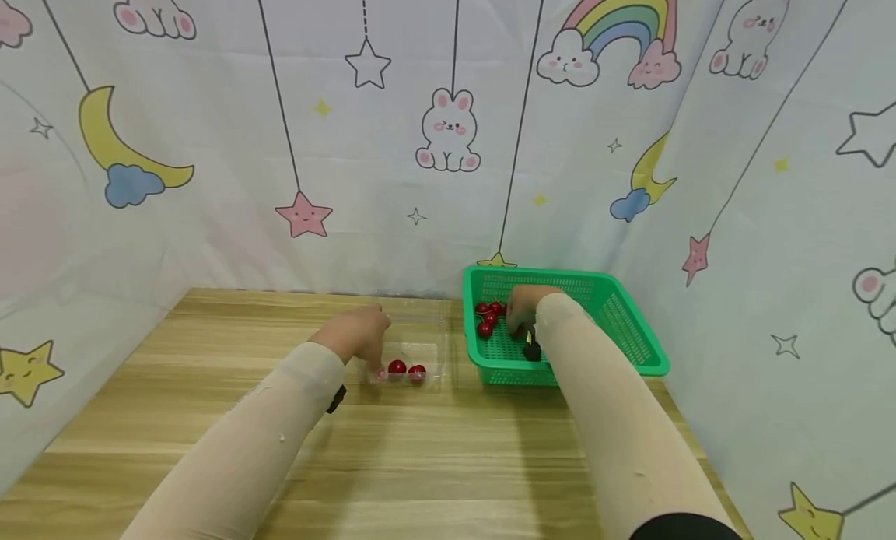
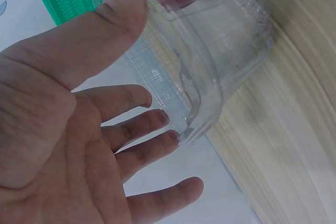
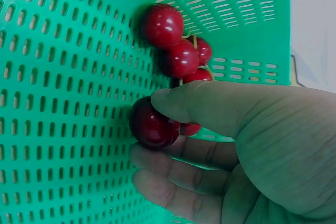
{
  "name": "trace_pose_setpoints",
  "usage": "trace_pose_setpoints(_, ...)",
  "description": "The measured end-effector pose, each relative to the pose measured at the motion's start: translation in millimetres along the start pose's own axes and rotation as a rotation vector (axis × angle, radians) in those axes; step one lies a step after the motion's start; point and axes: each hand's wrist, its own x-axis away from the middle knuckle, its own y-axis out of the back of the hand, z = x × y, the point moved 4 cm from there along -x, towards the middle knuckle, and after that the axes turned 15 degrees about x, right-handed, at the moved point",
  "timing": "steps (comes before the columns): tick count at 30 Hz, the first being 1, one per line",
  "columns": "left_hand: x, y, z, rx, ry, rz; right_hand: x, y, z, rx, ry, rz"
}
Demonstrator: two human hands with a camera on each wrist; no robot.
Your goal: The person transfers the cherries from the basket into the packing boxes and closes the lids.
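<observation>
My right hand (image 1: 526, 306) reaches into a green plastic basket (image 1: 507, 375). In the right wrist view its thumb and fingers pinch a dark red cherry (image 3: 152, 124) low over the slotted floor. More cherries (image 3: 164, 25), some with green stems, lie beyond the thumb. At the left side of a clear plastic box (image 1: 442, 334) is my left hand (image 1: 355, 334). Seen from the left wrist, its fingers (image 2: 149, 156) are spread and loosely extended, fingertips right at the box's edge, the thumb near its rim. Two cherries (image 1: 397, 367) show inside the box.
The box and basket stand side by side on a wood-grain table (image 1: 434, 462), the basket on the right. A white cloth (image 1: 392, 159) with cartoon prints hangs behind the table and along its right side.
</observation>
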Motion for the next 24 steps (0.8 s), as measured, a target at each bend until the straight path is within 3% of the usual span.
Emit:
trace_pose_setpoints(7,-0.2,2.1,0.5,0.003,0.004,-0.003,12.1,18.9,8.3,0.021,0.056,-0.014)
trace_pose_setpoints(16,1.0,2.5,-2.1,-0.008,-0.008,0.004,32.5,49.1,21.6,-0.043,0.11,-0.079)
trace_pose_setpoints(24,-1.5,-1.7,-0.5,-0.002,-0.019,0.0,64.3,77.4,48.8,-0.037,0.225,-0.211)
